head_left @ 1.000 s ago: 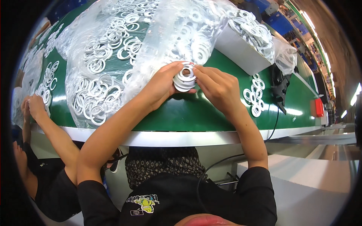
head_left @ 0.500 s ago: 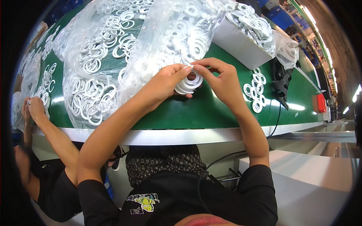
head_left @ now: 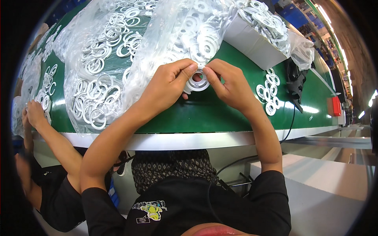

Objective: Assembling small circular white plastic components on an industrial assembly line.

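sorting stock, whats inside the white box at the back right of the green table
The white box is heaped with white plastic rings that rise above its rim, with clear plastic sheet beside them. Its lower layers and bottom are hidden by its wall and the heap.

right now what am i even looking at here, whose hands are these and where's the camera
The camera sits on a person's head and looks down through a fisheye lens, so straight edges bend. The two forearms coming up from the bottom are that person's own. The left hand and right hand hold one white ring between their fingertips above a green table. On it lie clear bags of rings, a white box heaped with rings, and loose rings. Another person's arm rests at the left.
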`<state>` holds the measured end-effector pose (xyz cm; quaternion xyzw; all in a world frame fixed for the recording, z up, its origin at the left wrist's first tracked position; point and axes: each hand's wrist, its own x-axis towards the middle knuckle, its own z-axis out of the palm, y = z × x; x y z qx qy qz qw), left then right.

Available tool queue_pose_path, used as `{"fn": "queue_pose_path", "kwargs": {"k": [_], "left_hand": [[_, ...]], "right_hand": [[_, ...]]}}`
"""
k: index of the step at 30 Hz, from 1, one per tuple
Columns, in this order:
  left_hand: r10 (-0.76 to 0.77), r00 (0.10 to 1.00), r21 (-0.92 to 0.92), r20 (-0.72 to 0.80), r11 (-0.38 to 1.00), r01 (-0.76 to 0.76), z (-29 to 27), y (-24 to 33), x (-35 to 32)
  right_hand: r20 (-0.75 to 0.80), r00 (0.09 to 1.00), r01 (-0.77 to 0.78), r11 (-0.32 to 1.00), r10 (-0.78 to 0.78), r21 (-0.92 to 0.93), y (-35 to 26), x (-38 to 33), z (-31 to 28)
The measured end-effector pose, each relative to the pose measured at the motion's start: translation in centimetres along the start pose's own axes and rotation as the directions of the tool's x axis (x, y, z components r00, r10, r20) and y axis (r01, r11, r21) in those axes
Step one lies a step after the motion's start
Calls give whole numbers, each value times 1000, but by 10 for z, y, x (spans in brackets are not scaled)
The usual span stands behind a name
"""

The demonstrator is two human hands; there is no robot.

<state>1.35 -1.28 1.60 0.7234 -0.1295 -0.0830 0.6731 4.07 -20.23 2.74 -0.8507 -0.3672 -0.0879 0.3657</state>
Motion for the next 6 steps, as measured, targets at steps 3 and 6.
{"fn": "queue_pose_path", "kwargs": {"k": [3,6], "left_hand": [[1,999,51,-38,999,1,-1,1,-1],[5,1000,-80,-15,997,-6,-5,-4,4]], "right_hand": [[-18,1000,-16,998,17,57,1,0,4],[-28,990,-131,968,140,212,0,-2,5]]}}
